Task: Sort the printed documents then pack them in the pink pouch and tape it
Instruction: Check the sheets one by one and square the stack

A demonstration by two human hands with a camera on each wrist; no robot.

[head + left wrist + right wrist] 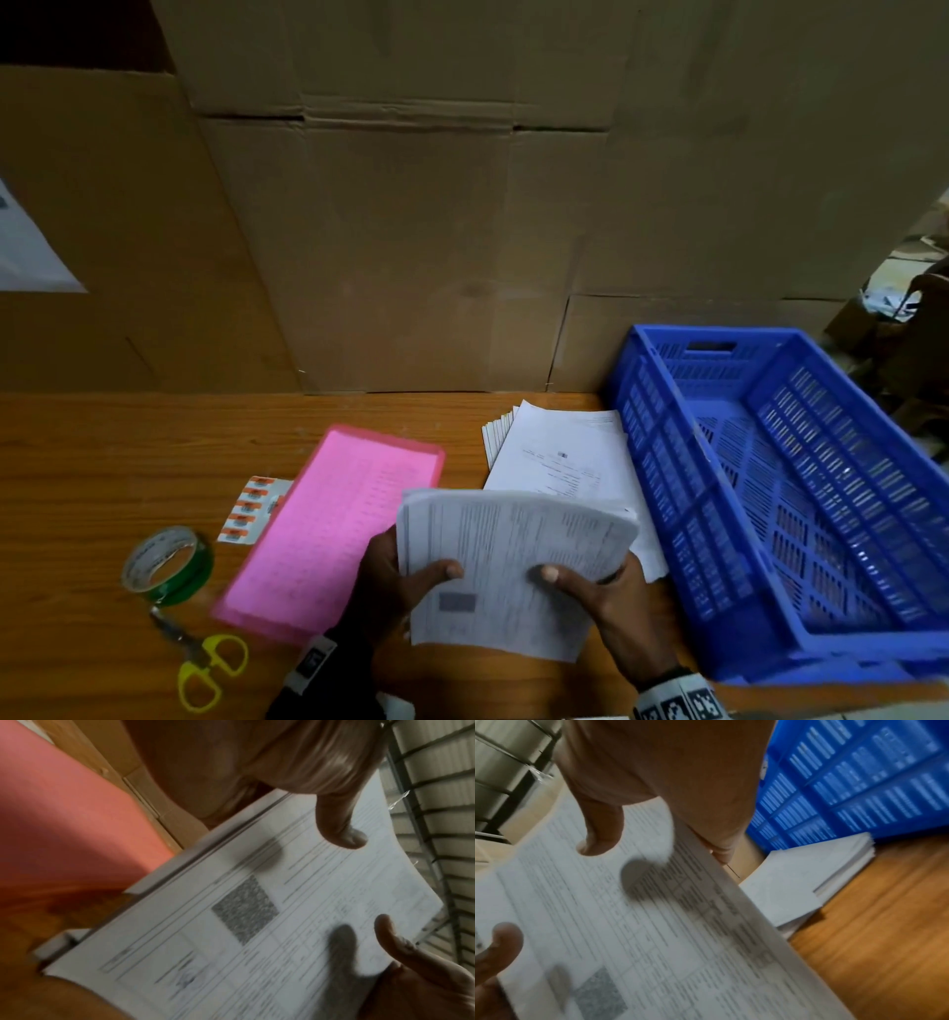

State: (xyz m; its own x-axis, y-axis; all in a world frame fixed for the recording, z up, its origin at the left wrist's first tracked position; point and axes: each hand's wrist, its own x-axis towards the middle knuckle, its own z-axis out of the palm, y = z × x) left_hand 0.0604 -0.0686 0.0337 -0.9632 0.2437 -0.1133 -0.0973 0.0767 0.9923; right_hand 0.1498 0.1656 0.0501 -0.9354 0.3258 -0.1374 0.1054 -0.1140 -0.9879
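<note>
Both hands, left hand point(398, 570) and right hand point(611, 591), grip a thick stack of white printed documents point(513, 560) above the wooden tabletop point(128, 442), thumbs on top, fingers curled beneath, beside the flat pink plastic pouch point(328, 529).

The flat rectangular pouch point(328, 529) is bright pink with faint rows of darker print. The perforated plastic crate point(801, 493) is solid blue, its walls a grid of slots. The held sheaf of printed paper documents point(513, 565) is white with grey-black lines of text and a speckled grey square. The roll of tape point(167, 565) is green with a whitish core. The small scissors point(205, 663) have yellow loop handles. The sticker sheet point(254, 509) shows orange and white labels. The wooden table point(102, 462) is orange-brown with grain streaks.
</note>
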